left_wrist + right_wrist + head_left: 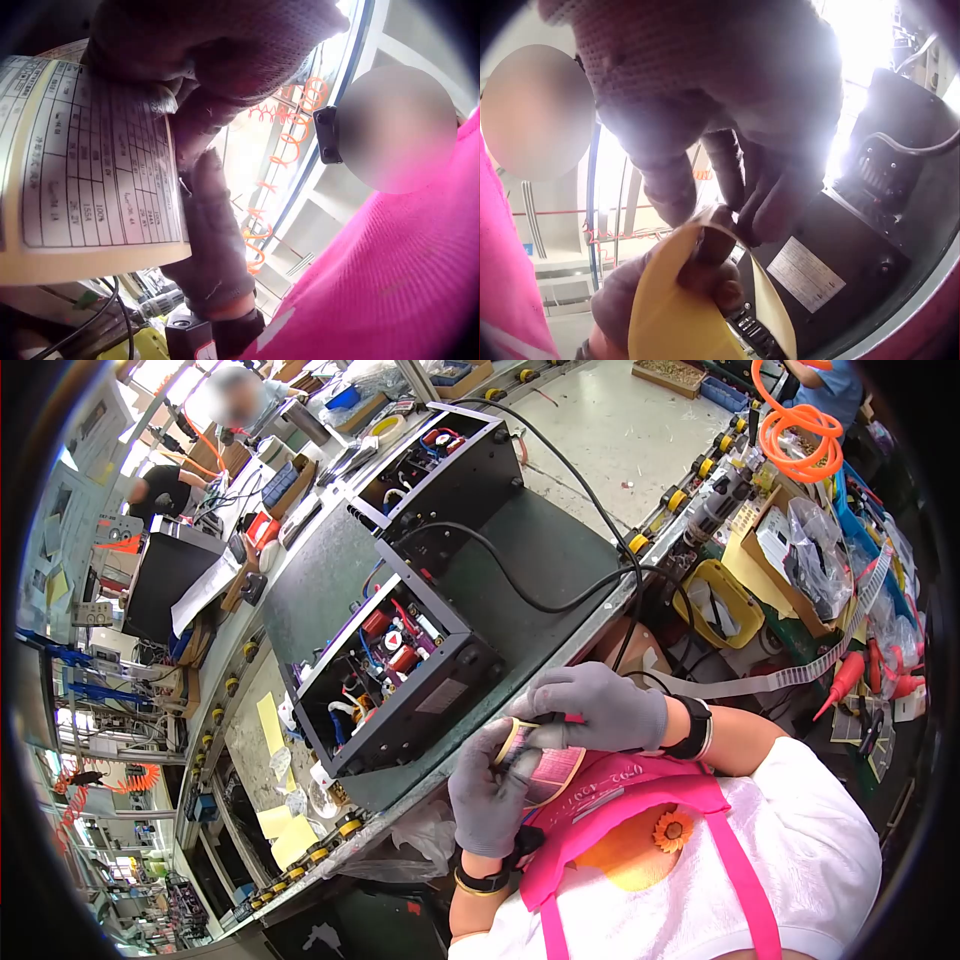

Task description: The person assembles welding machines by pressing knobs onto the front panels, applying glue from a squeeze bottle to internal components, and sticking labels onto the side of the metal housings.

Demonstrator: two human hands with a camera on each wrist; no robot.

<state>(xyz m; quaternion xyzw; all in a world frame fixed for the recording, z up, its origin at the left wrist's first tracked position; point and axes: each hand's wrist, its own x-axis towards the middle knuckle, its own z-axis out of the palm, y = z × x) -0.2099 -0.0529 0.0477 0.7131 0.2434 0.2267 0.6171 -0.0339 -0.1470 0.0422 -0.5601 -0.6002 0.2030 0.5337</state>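
Both hands wear grey gloves and meet in front of the chest in the head view. My left hand (490,790) grips a curled strip of printed labels (555,772) on yellowish backing. At the strip's upper edge, the fingers of my right hand (600,705) pinch it. Tables of small print cover the label strip (105,165) in the left wrist view. Its plain yellow back (682,315) bends below the right fingertips in the right wrist view. Beside the hands stands a black-cased electrical unit (470,660), its side open on wires and parts, with a rating label (806,274) on the case.
A second black unit (480,475) stands farther along the green-topped bench (560,555), and a black cable (530,600) loops across it. To the right are a yellow bin (745,615), a pale segmented strip (790,675) and red-handled tools (850,675). Other people work behind.
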